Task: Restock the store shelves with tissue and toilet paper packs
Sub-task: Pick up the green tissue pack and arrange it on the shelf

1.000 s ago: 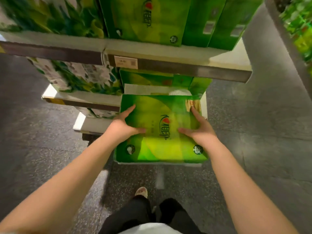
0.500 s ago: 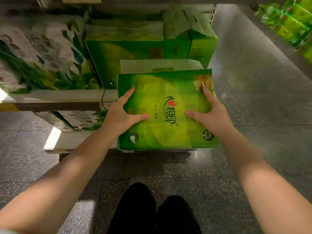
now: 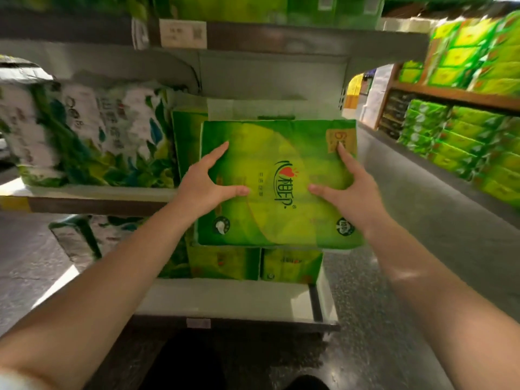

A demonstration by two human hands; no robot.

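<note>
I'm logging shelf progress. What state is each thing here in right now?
Green pack: held in front of the middle shelf, not yet set down.
Left hand: grips the pack's left side.
Right hand: grips the pack's right side.
Middle shelf: white leafy packs stand on it.
Bottom shelf: green packs on it.

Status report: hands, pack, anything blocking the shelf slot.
Left hand and right hand grip the green tissue pack at its sides. Pack held at the middle shelf opening. Another green pack stands just behind-left.
</note>
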